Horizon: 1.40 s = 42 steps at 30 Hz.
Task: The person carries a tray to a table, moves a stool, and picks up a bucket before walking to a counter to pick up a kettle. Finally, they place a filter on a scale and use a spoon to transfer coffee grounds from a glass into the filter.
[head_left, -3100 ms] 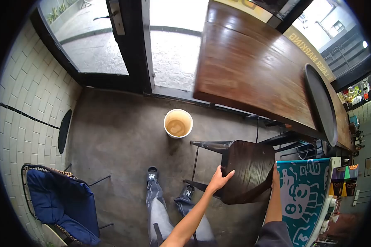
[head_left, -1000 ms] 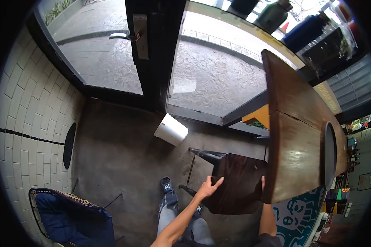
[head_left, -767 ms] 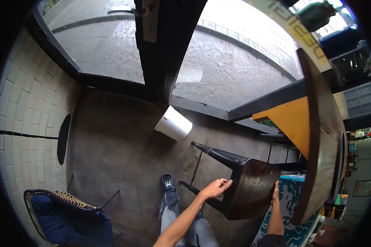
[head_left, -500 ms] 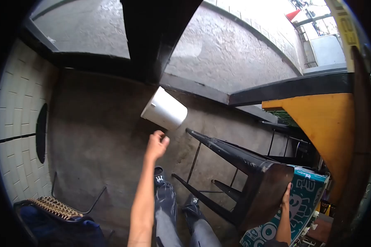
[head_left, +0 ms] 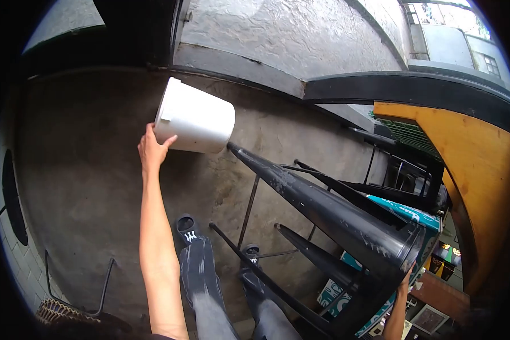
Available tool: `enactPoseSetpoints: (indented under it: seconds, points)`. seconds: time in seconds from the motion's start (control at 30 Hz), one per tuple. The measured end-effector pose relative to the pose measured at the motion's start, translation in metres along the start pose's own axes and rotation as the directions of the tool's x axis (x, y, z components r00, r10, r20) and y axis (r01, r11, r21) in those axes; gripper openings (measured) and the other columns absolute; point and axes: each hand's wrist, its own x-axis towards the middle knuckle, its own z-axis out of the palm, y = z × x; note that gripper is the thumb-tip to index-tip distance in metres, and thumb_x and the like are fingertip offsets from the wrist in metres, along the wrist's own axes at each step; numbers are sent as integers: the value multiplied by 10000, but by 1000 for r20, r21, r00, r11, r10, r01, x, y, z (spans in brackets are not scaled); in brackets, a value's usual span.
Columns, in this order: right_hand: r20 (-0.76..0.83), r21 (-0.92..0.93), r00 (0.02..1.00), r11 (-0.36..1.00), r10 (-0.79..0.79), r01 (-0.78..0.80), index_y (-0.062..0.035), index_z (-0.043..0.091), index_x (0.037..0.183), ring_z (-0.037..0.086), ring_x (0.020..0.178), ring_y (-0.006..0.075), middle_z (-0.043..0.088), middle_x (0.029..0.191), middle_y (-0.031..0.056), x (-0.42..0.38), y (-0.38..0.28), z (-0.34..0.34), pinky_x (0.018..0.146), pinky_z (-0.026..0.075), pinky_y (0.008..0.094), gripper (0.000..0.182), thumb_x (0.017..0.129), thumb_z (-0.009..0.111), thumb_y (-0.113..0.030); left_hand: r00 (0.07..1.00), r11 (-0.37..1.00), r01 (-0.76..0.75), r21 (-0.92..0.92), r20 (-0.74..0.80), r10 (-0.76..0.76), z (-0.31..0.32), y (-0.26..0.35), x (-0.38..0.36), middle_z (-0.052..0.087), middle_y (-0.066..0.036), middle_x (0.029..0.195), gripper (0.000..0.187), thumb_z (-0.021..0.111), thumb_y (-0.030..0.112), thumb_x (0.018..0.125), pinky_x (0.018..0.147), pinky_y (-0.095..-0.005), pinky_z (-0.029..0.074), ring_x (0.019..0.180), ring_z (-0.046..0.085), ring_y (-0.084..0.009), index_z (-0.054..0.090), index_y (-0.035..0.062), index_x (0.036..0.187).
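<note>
A white bucket [head_left: 198,116] appears near the upper left, its rim turned left and its base right. My left hand [head_left: 154,146] is closed at that rim, thumb along the outer wall. A black metal stool [head_left: 328,207] slants across the right side with its legs spread toward the upper left; one foot comes right up to the bucket's base. At the stool's seat end, my right hand [head_left: 403,280] grips the edge, its fingers mostly hidden behind the metal. A teal box with white drawings [head_left: 405,211] shows behind the stool.
My shod feet [head_left: 188,226] stand on the concrete floor [head_left: 96,170]. A woven chair [head_left: 62,311] is at the lower left. A yellow-orange panel [head_left: 481,170] and more black stool legs [head_left: 371,164] fill the right. A dark sill [head_left: 238,71] runs along the wall.
My left hand has reached the bucket and closed on its rim. The stool has turned, with its legs and underside now facing me more. My view has shifted to the right.
</note>
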Motion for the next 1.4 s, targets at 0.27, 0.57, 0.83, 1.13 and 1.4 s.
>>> enactPoseSetpoints:
  seconds: [0.27, 0.57, 0.83, 1.13, 1.4]
  points:
    - [85, 5, 996, 999, 38, -39, -80, 209, 1509, 264, 1391, 263, 232, 1543, 88, 5, -5, 2, 1134, 228, 368, 813, 944, 284, -659, 941, 849, 126, -513, -208, -266, -27, 36, -131, 610, -119, 766, 290, 623, 216, 926, 676, -347, 434, 710, 512, -174, 591, -71, 899]
    - [2, -107, 1000, 994, 6, -6, -30, 309, 1460, 354, 1335, 280, 355, 1477, 119, -17, -42, 58, 1102, 282, 346, 836, 936, 289, -680, 974, 895, 189, -403, -41, -224, -175, 76, -287, 595, -177, 776, 216, 567, 137, 946, 661, -372, 444, 680, 544, -247, 568, -78, 967]
    - [102, -62, 995, 998, 15, -9, -23, 273, 1475, 338, 1343, 306, 328, 1492, 148, -10, -41, 59, 1104, 284, 371, 865, 929, 274, -693, 961, 819, 72, -570, 259, 96, -163, 157, -371, 596, -183, 763, 181, 653, 151, 878, 593, -379, 452, 645, 572, -337, 611, -25, 893]
    - [118, -43, 992, 998, 52, -48, -33, 310, 1463, 363, 1317, 301, 355, 1472, 158, 1, -28, 49, 1091, 298, 384, 902, 898, 288, -737, 751, 809, -86, -581, 495, 436, -31, 206, -353, 634, -208, 822, 192, 601, 91, 806, 702, -498, 447, 826, 600, -426, 578, 8, 978]
    - [87, -32, 996, 999, 19, -16, -39, 272, 1477, 306, 1367, 279, 305, 1511, 125, -7, -32, 52, 1121, 254, 363, 814, 951, 267, -659, 471, 880, -303, -366, 745, 472, 85, 235, -366, 664, -212, 844, 234, 581, 126, 771, 776, -481, 506, 887, 636, -413, 609, 6, 970]
